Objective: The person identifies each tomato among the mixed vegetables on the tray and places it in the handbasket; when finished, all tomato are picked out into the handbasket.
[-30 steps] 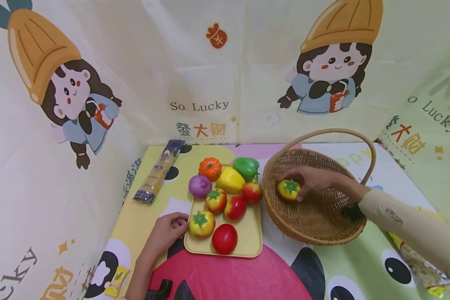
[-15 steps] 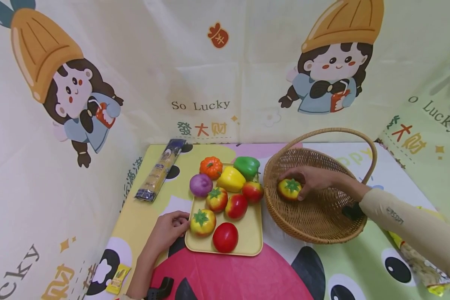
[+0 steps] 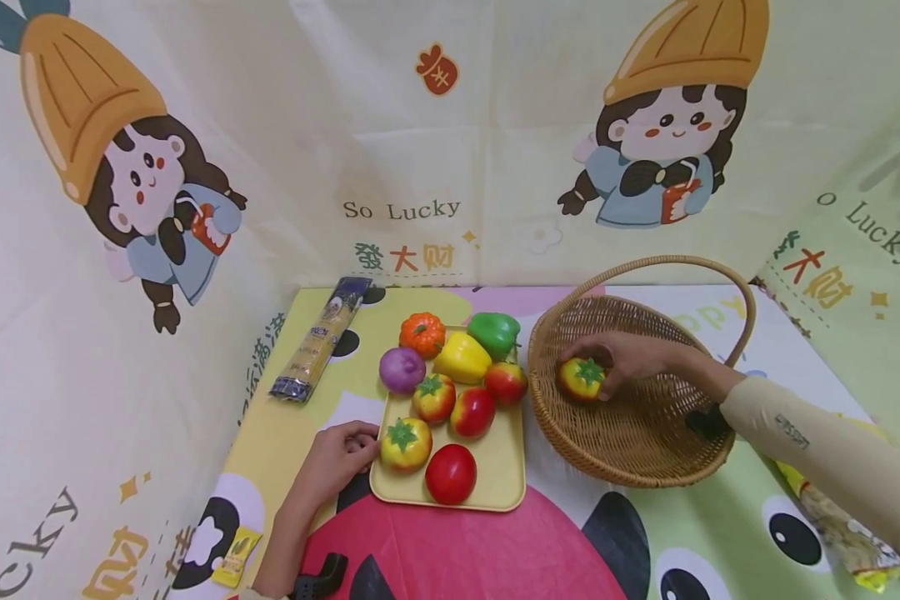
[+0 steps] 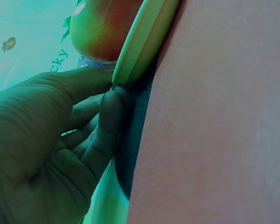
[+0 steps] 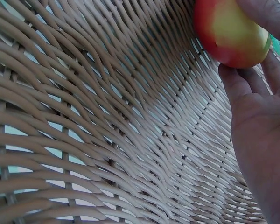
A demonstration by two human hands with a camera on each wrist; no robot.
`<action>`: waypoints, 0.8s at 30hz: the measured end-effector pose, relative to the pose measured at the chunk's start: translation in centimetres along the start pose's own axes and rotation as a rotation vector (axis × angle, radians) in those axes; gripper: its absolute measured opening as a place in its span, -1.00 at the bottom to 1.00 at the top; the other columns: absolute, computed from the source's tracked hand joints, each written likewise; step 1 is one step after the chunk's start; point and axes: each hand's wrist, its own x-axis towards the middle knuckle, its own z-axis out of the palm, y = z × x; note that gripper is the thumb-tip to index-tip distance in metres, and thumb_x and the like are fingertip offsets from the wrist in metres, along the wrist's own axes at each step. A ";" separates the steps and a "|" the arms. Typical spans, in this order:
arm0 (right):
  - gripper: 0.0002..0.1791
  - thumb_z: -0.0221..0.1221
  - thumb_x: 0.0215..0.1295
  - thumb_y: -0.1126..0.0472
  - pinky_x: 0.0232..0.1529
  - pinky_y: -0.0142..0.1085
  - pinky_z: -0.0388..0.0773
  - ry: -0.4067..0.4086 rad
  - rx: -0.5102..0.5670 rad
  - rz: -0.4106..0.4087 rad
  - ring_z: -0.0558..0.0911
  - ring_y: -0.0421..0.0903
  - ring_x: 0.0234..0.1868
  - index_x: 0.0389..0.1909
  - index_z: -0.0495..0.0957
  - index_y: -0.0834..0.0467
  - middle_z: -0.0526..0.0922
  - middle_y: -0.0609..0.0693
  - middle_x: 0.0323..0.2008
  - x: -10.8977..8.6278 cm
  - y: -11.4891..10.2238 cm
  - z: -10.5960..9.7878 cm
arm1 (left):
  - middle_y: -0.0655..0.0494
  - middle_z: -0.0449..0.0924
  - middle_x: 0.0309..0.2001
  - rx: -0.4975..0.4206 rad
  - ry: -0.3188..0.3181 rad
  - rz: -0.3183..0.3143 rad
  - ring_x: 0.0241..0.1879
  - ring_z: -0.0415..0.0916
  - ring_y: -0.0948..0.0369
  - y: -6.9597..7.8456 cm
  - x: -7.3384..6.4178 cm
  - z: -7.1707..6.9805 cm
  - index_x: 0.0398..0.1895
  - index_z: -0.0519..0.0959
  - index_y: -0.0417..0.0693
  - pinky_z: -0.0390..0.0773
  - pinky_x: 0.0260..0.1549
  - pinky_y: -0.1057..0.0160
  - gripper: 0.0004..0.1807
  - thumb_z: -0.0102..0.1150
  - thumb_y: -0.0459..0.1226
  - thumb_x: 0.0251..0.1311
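In the head view my right hand [image 3: 628, 364] reaches into the wicker basket [image 3: 630, 479] and grips a yellow-and-red tomato [image 3: 576, 385] with a green leafy top. The right wrist view has the same tomato [image 5: 231, 35] between thumb and fingers, close to the woven wall. My left hand [image 3: 335, 461] pinches the left rim of the pale yellow tray [image 3: 498, 492]. In the left wrist view, thumb and fingers meet at the tray's edge [image 4: 142, 42]. Two more yellow-and-red tomatoes, one of them the near tomato [image 3: 406, 445], lie on the tray with a red tomato [image 3: 451, 475].
Also on the tray are a green pepper [image 3: 493, 335], a yellow pepper [image 3: 461, 359], an orange pumpkin [image 3: 422, 335], a purple onion [image 3: 402, 371] and two red-yellow fruits. A noodle packet [image 3: 321, 340] lies left; the basket handle [image 3: 667, 260] arches high. A yellow bag [image 3: 847, 525] sits right.
The tomato and my right hand have shifted very slightly to the right inside the basket. My left hand stays at the tray's rim.
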 end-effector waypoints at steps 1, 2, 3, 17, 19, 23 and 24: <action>-0.21 0.50 0.00 0.25 0.27 0.11 0.24 -0.001 -0.002 0.002 0.38 0.07 0.23 0.31 0.42 0.14 0.45 0.03 0.26 0.0 0.0 0.0 | 0.19 0.57 -0.48 -0.001 0.000 0.000 -0.58 0.51 0.23 0.0 0.0 0.0 -0.13 0.70 -0.06 0.51 -0.49 0.31 -0.81 0.27 -0.33 0.19; -0.20 0.50 0.00 0.25 0.27 0.11 0.24 -0.004 -0.002 0.003 0.38 0.07 0.23 0.32 0.42 0.14 0.45 0.02 0.26 0.0 -0.1 -0.1 | 0.19 0.57 -0.48 -0.001 0.001 0.000 -0.58 0.51 0.23 0.0 0.0 0.0 -0.13 0.70 -0.07 0.51 -0.49 0.31 -0.81 0.27 -0.33 0.19; -0.20 0.50 -0.01 0.26 0.27 0.09 0.24 -0.006 0.000 0.006 0.38 0.06 0.23 0.31 0.42 0.14 0.45 0.01 0.25 0.0 -0.1 -0.1 | 0.18 0.57 -0.48 -0.003 0.000 -0.001 -0.58 0.51 0.23 0.0 0.0 0.0 -0.13 0.70 -0.07 0.51 -0.49 0.31 -0.81 0.27 -0.33 0.19; -0.19 0.50 -0.02 0.25 0.21 -0.03 0.34 -0.009 -0.042 0.026 0.42 0.01 0.18 0.32 0.42 0.09 0.46 -0.05 0.23 0.0 -0.4 -0.2 | 0.19 0.57 -0.47 0.012 0.004 -0.020 -0.58 0.51 0.23 0.3 -0.2 -0.1 -0.12 0.69 -0.08 0.50 -0.49 0.31 -0.80 0.26 -0.32 0.19; -0.19 0.51 -0.02 0.26 0.21 -0.04 0.34 -0.007 -0.041 0.036 0.42 0.01 0.17 0.32 0.43 0.08 0.46 -0.06 0.23 0.0 -0.5 -0.2 | 0.19 0.57 -0.47 0.019 0.004 -0.022 -0.58 0.50 0.23 0.3 -0.2 -0.1 -0.12 0.69 -0.08 0.50 -0.49 0.31 -0.80 0.27 -0.32 0.19; -0.19 0.50 -0.01 0.26 0.18 -0.04 0.36 0.001 -0.071 0.042 0.42 0.01 0.15 0.33 0.43 0.04 0.46 -0.08 0.22 0.0 -0.7 -0.2 | 0.19 0.56 -0.48 0.021 0.005 -0.020 -0.58 0.50 0.23 0.2 -0.2 -0.1 -0.12 0.69 -0.07 0.49 -0.50 0.31 -0.80 0.27 -0.32 0.19; -0.19 0.50 -0.02 0.26 0.18 -0.04 0.37 0.003 -0.074 0.047 0.42 0.00 0.15 0.33 0.43 0.02 0.45 -0.09 0.22 0.0 -0.8 -0.2 | 0.19 0.56 -0.48 0.019 0.005 -0.020 -0.59 0.50 0.23 0.2 -0.2 -0.1 -0.13 0.69 -0.07 0.49 -0.50 0.31 -0.81 0.27 -0.32 0.19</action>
